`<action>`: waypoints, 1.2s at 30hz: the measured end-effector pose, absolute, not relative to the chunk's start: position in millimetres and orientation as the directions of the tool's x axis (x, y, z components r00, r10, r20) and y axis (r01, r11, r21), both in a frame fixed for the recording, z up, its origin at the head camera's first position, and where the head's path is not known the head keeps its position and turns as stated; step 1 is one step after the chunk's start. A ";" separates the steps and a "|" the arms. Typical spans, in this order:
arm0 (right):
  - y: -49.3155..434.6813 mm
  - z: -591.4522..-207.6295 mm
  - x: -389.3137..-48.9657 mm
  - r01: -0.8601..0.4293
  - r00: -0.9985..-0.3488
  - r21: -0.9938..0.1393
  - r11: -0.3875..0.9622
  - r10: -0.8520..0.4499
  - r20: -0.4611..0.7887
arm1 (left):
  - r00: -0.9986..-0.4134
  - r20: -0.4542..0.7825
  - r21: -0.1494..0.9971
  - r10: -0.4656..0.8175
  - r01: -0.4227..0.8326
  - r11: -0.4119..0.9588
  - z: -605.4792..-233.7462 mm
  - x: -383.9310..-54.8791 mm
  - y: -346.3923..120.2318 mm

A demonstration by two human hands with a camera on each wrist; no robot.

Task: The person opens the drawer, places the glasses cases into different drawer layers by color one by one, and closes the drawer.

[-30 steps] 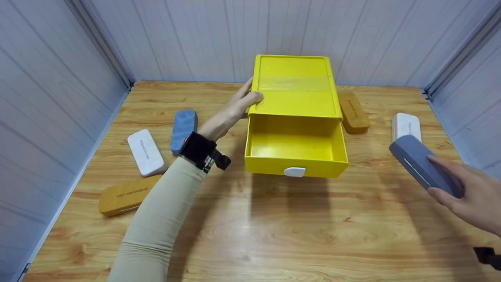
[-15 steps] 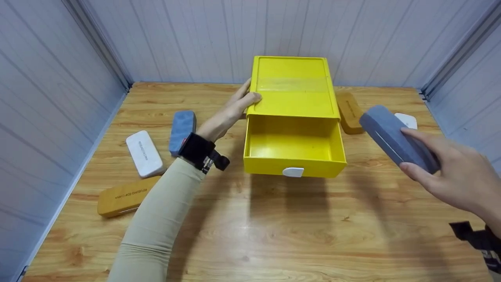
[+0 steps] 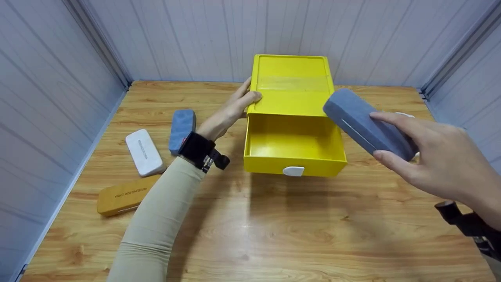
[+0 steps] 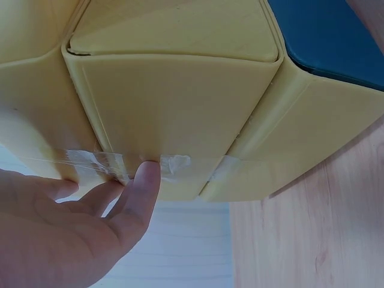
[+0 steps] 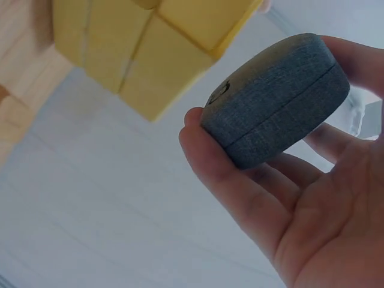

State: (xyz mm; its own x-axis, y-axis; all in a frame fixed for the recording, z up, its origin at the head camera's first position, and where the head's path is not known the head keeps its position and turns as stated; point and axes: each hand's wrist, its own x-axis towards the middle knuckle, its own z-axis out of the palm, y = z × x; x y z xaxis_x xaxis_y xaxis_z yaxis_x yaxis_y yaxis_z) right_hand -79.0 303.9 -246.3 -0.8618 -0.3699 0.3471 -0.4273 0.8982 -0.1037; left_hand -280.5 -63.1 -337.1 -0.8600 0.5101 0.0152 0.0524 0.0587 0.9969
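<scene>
In the head view my right hand grips a grey-blue glasses case, tilted in the air, its far end over the right edge of a yellow drawer cabinet. Thumb and fingers clasp this case in the right wrist view, too. The cabinet's top drawer, with a white pull tab, stands pulled out and holds nothing visible. My left hand rests against the cabinet's left side, thumb on its top edge. The left wrist view shows fingertips touching the taped cabinet wall.
Left on the wooden table lie a blue case, a white case and an ochre case, partly behind my left arm. A white case shows barely behind my right hand. Panel walls surround the table.
My right hand has carried the grey-blue glasses case leftward and up to the cabinet's right edge, now covering the ochre case there. My left hand has stayed on the cabinet.
</scene>
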 end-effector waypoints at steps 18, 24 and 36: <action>278.8 -234.0 -83.0 -0.526 -0.837 -0.057 0.849 -0.504 0.212 | -0.859 0.020 0.996 0.512 0.063 0.067 -339.9 -281.8 -64.4; 270.0 -227.3 -91.7 -0.535 -0.840 -0.037 0.844 -0.527 0.129 | -0.853 0.013 0.995 0.522 0.061 0.076 -339.6 -279.7 -66.3; 242.6 -211.0 -113.2 -0.512 -0.855 -0.050 0.857 -0.515 -0.064 | -0.862 0.011 0.995 0.508 0.061 0.082 -339.3 -280.7 -64.0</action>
